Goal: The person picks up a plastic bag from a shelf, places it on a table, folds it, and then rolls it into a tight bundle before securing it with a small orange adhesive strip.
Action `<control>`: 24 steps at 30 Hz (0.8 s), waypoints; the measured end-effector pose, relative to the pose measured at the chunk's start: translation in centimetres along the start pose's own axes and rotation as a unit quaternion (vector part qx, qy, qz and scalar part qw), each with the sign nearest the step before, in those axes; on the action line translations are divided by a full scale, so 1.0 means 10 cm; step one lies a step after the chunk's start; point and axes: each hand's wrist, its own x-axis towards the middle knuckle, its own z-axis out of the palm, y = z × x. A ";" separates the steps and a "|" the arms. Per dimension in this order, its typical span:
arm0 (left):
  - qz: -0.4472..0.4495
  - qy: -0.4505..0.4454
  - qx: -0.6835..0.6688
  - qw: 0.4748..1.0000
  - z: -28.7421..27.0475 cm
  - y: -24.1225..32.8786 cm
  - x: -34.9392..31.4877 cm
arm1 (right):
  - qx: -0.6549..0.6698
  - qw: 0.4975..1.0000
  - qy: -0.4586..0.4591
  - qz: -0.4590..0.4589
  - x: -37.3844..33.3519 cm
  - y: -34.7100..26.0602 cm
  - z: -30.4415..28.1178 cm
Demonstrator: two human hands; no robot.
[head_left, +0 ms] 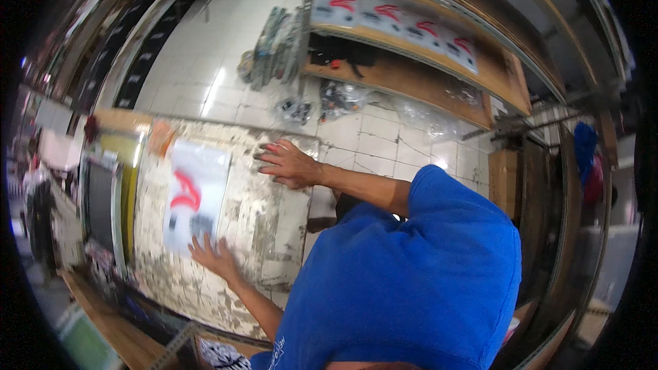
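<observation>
A pale, translucent flat sheet point(216, 171) with a red print and small dark print lies on a worn, peeling worktable point(240, 288). At the sheet's near lower corner is my left hand point(216, 260), open, its spread fingertips touching or just above the edge. My right hand point(291, 166) is open over the far right part of the tabletop, fingers apart and holding nothing. Its fingertips look dark. The sheet lies to the left of this hand, apart from it. An orange, crumpled-looking item point(161, 138) sits by the sheet's far left corner.
A dark grey framed panel point(101, 199) stands along the table's left side, with a yellow strip point(128, 195) beside it. Beyond the table, a metal-framed shelf point(404, 41) holds several similar red-printed sheets point(387, 14). Clear plastic bags point(339, 99) lie on the tiled floor below.
</observation>
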 end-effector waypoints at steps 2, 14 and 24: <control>0.002 0.004 -0.008 1.000 0.03 0.21 0.00 | -0.012 0.998 0.042 0.035 -0.61 0.18 -0.16; 0.116 -0.019 -0.072 0.990 0.60 1.88 0.12 | -0.206 0.884 0.060 0.415 -3.28 0.94 -1.58; 0.038 0.000 -0.062 0.997 1.36 3.78 -0.55 | -0.270 0.806 0.094 0.518 -3.95 3.81 -3.28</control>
